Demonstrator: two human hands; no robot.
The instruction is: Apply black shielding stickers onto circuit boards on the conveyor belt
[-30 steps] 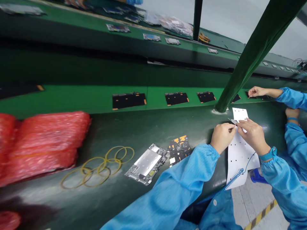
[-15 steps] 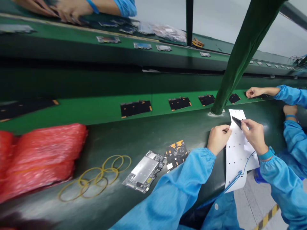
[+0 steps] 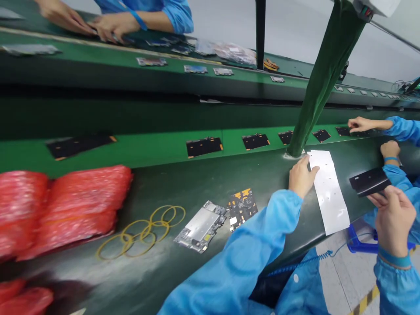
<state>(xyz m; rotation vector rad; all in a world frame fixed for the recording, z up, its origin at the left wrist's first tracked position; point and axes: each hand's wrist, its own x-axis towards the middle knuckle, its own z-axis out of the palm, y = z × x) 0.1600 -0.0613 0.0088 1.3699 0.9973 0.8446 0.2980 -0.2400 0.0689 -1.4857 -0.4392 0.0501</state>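
Observation:
My right hand (image 3: 394,218) is closed on a thin black adhesive film (image 3: 370,181), raised to the right of the table edge. The film curls slightly and carries a small white mark near one corner. A white backing sheet (image 3: 330,197) lies on the dark green table, its near end at the table edge. At its upper left edge rests my left hand (image 3: 301,176), thumb spread from the fingers and touching the sheet. Left of that hand lie a circuit board with silver shielding (image 3: 201,226) and a black and orange circuit board (image 3: 243,209).
Yellow rubber bands (image 3: 144,232) and red bubble-wrap packs (image 3: 85,201) lie to the left. A green-wrapped post (image 3: 320,83) rises beyond my left hand. Black-covered boards (image 3: 204,147) line the green conveyor (image 3: 147,151). A co-worker's hand (image 3: 360,124) is over the belt at right.
The black film has come off the white sheet and moved right in my right hand. My left hand's pinch has loosened. The boards on the belt have shifted right in view.

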